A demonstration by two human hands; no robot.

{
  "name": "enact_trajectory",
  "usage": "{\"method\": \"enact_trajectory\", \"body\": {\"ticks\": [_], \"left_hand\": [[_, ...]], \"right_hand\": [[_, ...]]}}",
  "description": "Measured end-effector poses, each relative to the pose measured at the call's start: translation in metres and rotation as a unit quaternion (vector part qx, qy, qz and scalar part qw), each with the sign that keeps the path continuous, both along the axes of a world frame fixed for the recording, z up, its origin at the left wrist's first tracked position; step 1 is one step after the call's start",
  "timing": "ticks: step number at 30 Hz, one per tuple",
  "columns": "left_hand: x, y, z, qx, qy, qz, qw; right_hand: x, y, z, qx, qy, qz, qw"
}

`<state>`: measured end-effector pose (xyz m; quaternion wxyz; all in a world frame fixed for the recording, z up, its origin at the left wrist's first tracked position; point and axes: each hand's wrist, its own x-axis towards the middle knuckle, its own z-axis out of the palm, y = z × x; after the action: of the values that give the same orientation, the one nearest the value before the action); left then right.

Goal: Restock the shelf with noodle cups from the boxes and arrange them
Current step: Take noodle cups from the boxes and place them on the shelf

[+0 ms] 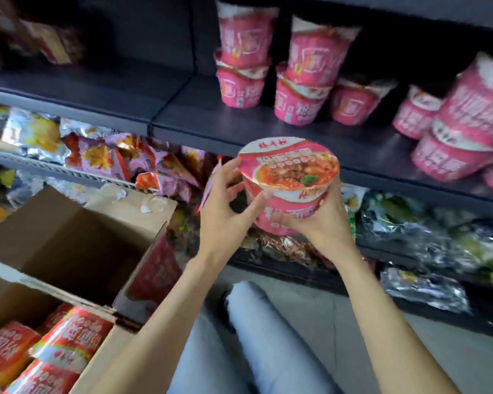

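Observation:
Both hands hold one pink noodle cup (289,177) in front of the dark shelf (199,120), its lid tilted toward me. My right hand (322,223) cups its side and bottom from the right. My left hand (225,206) touches its left side with fingers spread. On the shelf above stand several pink noodle cups (299,100), some stacked two high, more at the right (464,137). An open cardboard box (69,245) at the left looks empty. A nearer box (103,356) holds red noodle cups (69,342).
Snack bags (97,155) fill the lower shelf at left; dark green and silver packets (427,237) fill the lower shelves at right. The shelf's left half (83,89) is bare. My knees in light jeans (262,336) are over the grey floor.

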<state>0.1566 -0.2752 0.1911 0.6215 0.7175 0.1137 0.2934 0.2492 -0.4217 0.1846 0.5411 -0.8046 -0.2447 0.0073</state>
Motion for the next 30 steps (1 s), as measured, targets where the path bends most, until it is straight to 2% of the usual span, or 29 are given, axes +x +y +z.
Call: {"method": "enact_trajectory", "body": {"ticks": [3,8,14,20,25,26,28,30], "left_hand": [[0.035,-0.031,0.018,0.051,-0.028,-0.085,0.995],[0.107,-0.059,0.035,0.065,-0.021,-0.177,0.982],[0.198,-0.069,0.058,0.06,-0.011,-0.164,0.985],[0.265,-0.067,0.055,0.051,0.032,-0.14,0.988],[0.296,-0.069,0.058,0.004,0.077,-0.18,0.981],[0.299,-0.07,0.058,0.0,0.074,-0.188,0.979],[0.307,-0.071,0.059,-0.001,0.065,-0.193,0.979],[0.312,-0.07,0.06,0.0,0.066,-0.187,0.98]], "right_hand": [[0.022,-0.042,0.007,0.042,0.011,-0.051,0.998],[0.076,-0.073,0.028,0.072,-0.004,-0.129,0.989],[0.163,-0.058,0.056,0.112,-0.089,-0.206,0.968],[0.239,-0.025,0.062,0.124,-0.146,-0.262,0.946],[0.274,-0.007,0.051,0.059,-0.1,-0.296,0.948],[0.273,-0.009,0.05,0.03,-0.137,-0.315,0.938],[0.269,-0.013,0.041,-0.028,-0.27,-0.339,0.901],[0.267,-0.015,0.032,-0.106,-0.326,-0.308,0.888]]}}
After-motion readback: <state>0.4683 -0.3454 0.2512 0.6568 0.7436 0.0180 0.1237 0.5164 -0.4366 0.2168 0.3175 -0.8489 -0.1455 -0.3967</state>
